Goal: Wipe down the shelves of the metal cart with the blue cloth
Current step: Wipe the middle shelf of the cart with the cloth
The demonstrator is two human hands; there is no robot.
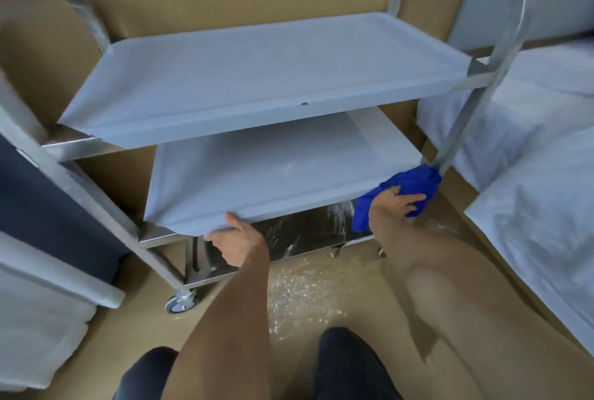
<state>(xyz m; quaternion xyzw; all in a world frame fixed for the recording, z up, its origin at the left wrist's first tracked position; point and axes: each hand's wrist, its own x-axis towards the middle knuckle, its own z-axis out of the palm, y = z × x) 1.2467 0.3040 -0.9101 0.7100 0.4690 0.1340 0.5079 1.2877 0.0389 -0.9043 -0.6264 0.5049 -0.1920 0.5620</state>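
The metal cart [463,123] stands in front of me with three shelves. The top shelf [257,78] and the middle shelf [273,171] look pale grey-white; the bottom shelf [299,232] is bare shiny steel. My left hand [236,239] grips the front rim of the middle shelf near its left end, thumb on top, fingers curled under. My right hand [393,202] presses the blue cloth [411,179] against the front right corner of the middle shelf, beside the cart's right upright. Part of the cloth hangs down below that hand.
A bed with white linen [530,142] lies close on the right. A dark panel and a white padded piece [48,271] stand at the left. A caster wheel [180,300] sits at the cart's front left. The brown floor [299,290] carries bright glints. My dark-trousered knees are at the bottom edge.
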